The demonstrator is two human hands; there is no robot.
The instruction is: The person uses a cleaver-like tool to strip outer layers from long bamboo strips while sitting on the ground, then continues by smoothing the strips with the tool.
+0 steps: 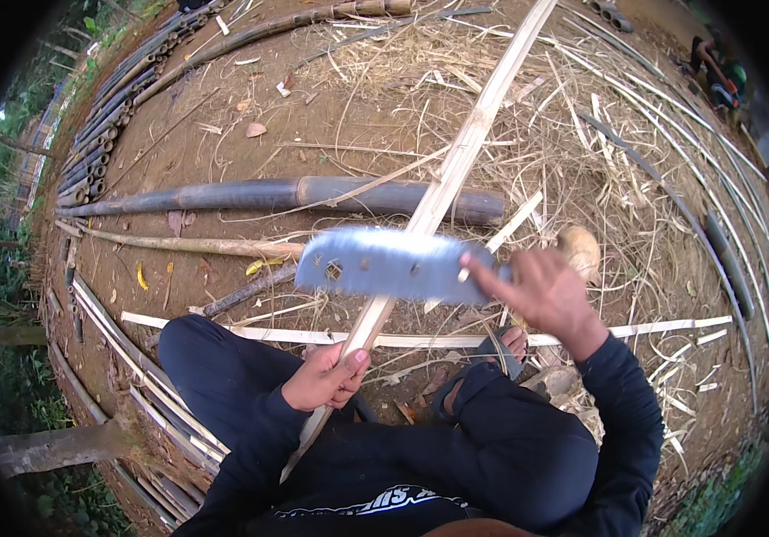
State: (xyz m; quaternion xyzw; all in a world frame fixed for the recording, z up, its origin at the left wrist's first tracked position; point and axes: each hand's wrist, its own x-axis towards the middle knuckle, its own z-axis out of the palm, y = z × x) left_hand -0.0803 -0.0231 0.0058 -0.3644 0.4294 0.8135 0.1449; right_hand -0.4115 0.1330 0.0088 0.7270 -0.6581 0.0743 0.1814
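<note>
- Bamboo everywhere here. The person sits on the dirt ground point(223, 89) with knees drawn up, so the work lies right between the legs.
- The left hand point(326, 376) is closed around the near end of a long pale bamboo strip point(456, 161), thumb on top. The strip runs from beside the knee up and away to the far side of the yard, so that grip looks like what keeps it steady and slanted.
- The right hand point(541, 291) grips the handle of a broad flat blade point(393, 264), fingers wrapped, forefinger stretched onto the steel, probably for control. The wooden end of the handle pokes out behind the hand.
- The blade sits crosswise over the strip, above the left hand. Can't tell if the edge touches the bamboo or hangs just over it.
- A thick dark bamboo pole point(295, 195) lies behind the blade, under the strip.
- Split slats point(438, 340) lie near the sandalled foot point(505, 345), and dry shavings point(572, 125) litter the ground.
</note>
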